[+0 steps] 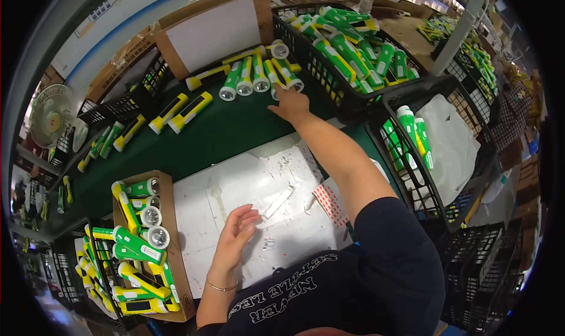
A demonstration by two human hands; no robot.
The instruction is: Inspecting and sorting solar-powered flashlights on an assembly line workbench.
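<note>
Green cloth covered the long workbench [235, 130], with a scuffed white board [247, 189] laid over the near part. From the head camera, the right hand [289, 103] was stretched way out to a row of green and yellow flashlights [259, 77] lying on the cloth, fingers on one of them just beside a black crate [329, 77] full of the same lights. Couldn't tell if it actually gripped it. The left hand [235, 233] hovered loosely open over the board, holding nothing, right next to a cardboard box [170, 236] stuffed with more flashlights. A small fan [50, 115] sat far left.
</note>
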